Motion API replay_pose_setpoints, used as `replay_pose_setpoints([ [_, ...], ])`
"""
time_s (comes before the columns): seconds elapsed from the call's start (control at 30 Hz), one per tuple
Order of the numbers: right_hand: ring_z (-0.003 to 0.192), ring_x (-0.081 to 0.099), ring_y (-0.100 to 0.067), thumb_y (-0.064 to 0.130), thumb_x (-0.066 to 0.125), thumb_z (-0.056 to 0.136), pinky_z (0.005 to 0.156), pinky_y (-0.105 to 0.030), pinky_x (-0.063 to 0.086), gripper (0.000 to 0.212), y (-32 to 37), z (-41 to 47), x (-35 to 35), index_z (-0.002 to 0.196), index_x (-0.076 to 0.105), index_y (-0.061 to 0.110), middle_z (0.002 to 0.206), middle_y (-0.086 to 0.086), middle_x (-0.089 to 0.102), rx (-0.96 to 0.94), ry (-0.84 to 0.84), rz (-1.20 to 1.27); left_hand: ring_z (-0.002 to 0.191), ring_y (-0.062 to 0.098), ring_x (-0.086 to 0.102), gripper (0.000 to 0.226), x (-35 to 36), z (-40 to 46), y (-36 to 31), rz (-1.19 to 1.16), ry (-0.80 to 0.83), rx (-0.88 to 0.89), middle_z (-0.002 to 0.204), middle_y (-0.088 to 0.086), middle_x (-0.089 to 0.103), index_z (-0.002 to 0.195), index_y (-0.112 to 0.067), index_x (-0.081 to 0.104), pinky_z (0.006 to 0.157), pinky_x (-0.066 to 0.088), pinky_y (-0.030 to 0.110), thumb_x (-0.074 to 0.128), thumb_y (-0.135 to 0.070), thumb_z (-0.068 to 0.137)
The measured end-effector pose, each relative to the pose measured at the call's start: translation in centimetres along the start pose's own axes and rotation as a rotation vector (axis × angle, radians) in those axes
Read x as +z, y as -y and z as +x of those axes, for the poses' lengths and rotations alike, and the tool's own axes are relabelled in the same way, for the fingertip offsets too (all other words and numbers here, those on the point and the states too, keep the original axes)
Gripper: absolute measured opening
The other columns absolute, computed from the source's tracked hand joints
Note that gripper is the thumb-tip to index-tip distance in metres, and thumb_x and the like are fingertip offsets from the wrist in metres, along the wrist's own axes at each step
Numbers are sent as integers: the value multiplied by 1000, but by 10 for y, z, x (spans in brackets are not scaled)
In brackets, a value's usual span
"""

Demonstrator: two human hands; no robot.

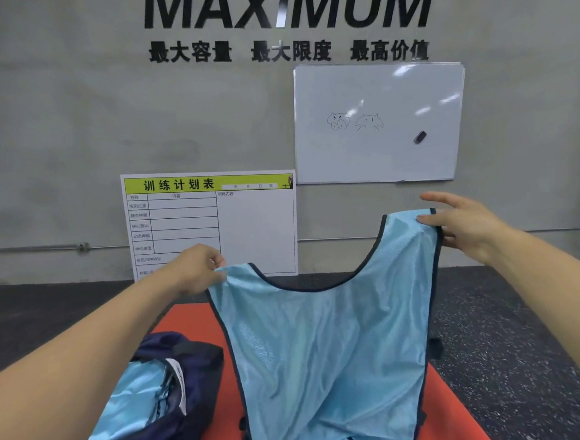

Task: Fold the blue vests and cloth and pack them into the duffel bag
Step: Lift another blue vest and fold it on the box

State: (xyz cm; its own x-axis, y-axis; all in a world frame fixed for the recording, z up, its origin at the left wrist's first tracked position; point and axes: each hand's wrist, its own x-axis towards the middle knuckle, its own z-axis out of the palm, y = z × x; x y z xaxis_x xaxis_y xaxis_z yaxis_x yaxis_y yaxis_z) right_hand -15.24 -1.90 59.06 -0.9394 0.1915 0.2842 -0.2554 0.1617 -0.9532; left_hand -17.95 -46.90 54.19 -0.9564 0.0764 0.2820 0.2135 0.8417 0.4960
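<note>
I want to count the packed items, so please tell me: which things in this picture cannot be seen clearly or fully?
Head view only:
- Navy duffel bag: how many light blue fabric pieces are inside is hidden by its flap and the left forearm.
- Light blue mesh vest: its hem is cut off by the bottom edge.
- Red mat: mostly covered by vest and bag.
- Green-headed schedule board: small text blurred.

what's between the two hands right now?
Head view: the blue vest, held up by its shoulder straps, left hand and right hand; its dark-trimmed neckline dips between them.
</note>
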Motion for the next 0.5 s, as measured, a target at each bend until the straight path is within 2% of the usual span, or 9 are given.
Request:
replay_pose_setpoints([
  [0.1, 96, 73, -26, -1, 70, 92, 67, -29, 60, 52, 1, -3, 1, 134, 62, 29, 114, -9, 69, 1, 18, 10, 69, 19, 64, 17, -7, -4, -2, -162, 31, -33, 74, 3, 73, 89, -7, 70, 67, 50, 28, 83, -3, 78],
  [0.2, 90, 73, -21, -1, 69, 92, 68, -28, 59, 41, 2, -5, 3, 126, 69, 22, 117, -7, 71, 12, 47, 9, 85, 19, 71, 23, -12, -5, -4, -161, 55, -32, 89, 2, 77, 96, -14, 76, 79, 55, 29, 86, -5, 76],
  [0.27, 90, 74, -18, 2, 72, 91, 66, -25, 60, 33, 3, -7, 4, 120, 73, 19, 117, -6, 72, 14, 64, -8, 86, 12, 69, 16, -13, -7, -6, -151, 62, -10, 91, -2, 77, 95, -18, 79, 72, 52, 20, 82, -10, 82],
  [0.33, 94, 74, -17, 6, 74, 91, 66, -23, 61, 29, 3, -8, 5, 117, 74, 18, 115, -5, 73, 0, 65, -52, 78, 7, 67, 5, -13, -9, -7, -164, 95, -2, 87, -4, 77, 89, -20, 80, 64, 47, 14, 76, -17, 90],
  [0.37, 96, 74, -18, 8, 75, 90, 66, -23, 61, 28, 3, -8, 5, 116, 75, 18, 114, -5, 74, -7, 63, -74, 76, 7, 65, 8, -13, -10, -7, -179, 116, 3, 85, -4, 76, 87, -19, 80, 64, 47, 14, 73, -20, 93],
  [0.5, 96, 74, -21, 9, 76, 90, 65, -25, 62, 26, 3, -10, 3, 115, 75, 17, 113, -6, 74, 2, 57, -128, 85, 16, 69, 16, -16, -11, -2, -208, 74, -7, 86, -3, 76, 86, -18, 78, 80, 55, 29, 67, -23, 97],
])
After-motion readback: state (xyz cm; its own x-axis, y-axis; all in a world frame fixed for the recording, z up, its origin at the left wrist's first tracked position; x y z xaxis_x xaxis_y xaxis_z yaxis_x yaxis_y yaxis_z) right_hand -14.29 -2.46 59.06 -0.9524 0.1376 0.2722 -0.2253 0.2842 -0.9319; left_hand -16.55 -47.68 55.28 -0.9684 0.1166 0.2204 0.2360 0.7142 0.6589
